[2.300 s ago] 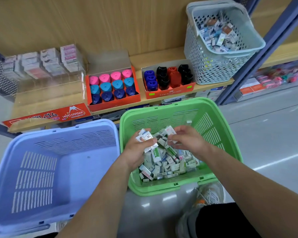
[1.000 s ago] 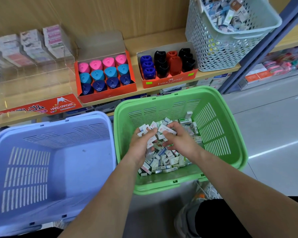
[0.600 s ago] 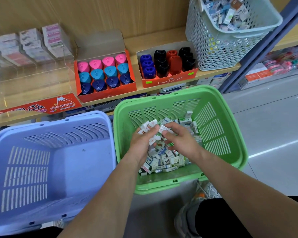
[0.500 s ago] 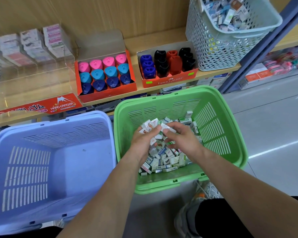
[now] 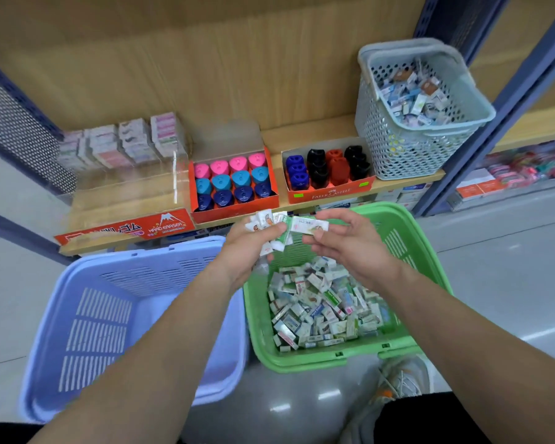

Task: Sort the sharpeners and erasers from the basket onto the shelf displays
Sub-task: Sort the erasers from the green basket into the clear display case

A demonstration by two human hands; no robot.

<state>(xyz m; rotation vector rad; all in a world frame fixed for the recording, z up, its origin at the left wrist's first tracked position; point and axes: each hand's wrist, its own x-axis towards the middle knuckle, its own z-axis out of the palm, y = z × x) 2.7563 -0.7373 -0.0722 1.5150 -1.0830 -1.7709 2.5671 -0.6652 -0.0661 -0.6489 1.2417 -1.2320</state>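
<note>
A green basket [image 5: 426,277] on the floor holds a heap of small boxed erasers [image 5: 321,306]. My left hand [image 5: 250,248] is raised above the basket's far rim and grips a bunch of erasers [image 5: 266,222]. My right hand [image 5: 350,241], beside it, pinches one long white and green eraser [image 5: 308,225] at its right end. On the shelf stand an orange box of pink, teal and blue sharpeners [image 5: 233,182] and a Faber-Castell box of blue, black and red sharpeners [image 5: 327,169]. A clear eraser display with a red front [image 5: 125,230] stands at the left.
An empty lilac basket [image 5: 116,322] sits left of the green one. A grey mesh basket [image 5: 420,123] with mixed erasers stands on the shelf's right end. Stacked eraser packs [image 5: 122,145] fill the display's back. A blue upright post [image 5: 494,116] and my shoe [image 5: 404,376] are at right.
Both hands have lifted out of the heap in the green basket with erasers and now hover over its far rim. The view has tilted up toward the shelf.
</note>
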